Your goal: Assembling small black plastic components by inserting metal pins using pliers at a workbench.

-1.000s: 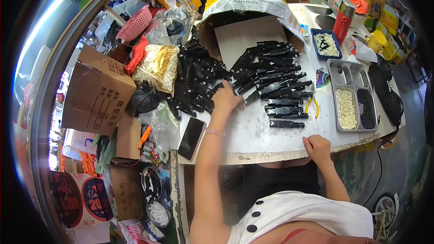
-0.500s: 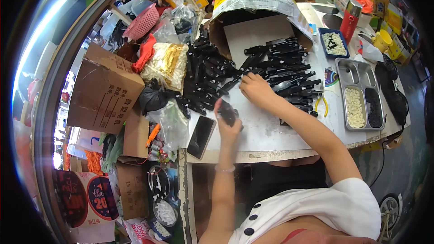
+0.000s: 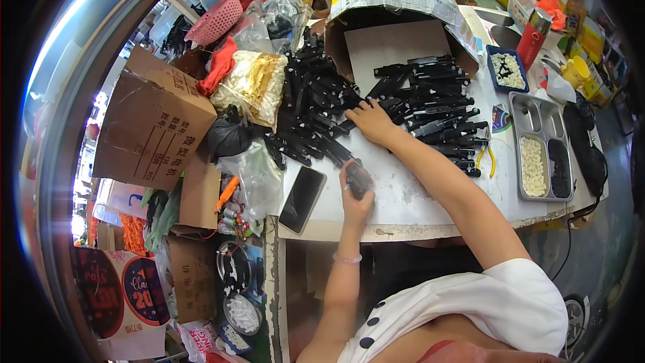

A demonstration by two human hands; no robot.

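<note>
My left hand (image 3: 355,196) is closed around a small black plastic part (image 3: 358,179) near the front edge of the white table (image 3: 410,202). My right hand (image 3: 370,121) reaches far across the table and rests its fingers on the heap of black plastic parts (image 3: 316,104) at the left. To the right of that hand, more long black parts (image 3: 440,111) lie stacked in rows. Whether the right hand grips a piece is hidden by its fingers.
A black phone (image 3: 302,189) lies at the table's front left. A steel compartment tray (image 3: 543,151) with white and black bits sits right, yellow-handled pliers (image 3: 489,159) beside it. An open cardboard box (image 3: 396,40) stands behind; another brown carton (image 3: 151,121) and bags crowd the left.
My right hand moved from the table's front right edge up to the black parts heap. My left hand drew back from the heap to the front edge with a black part in it.
</note>
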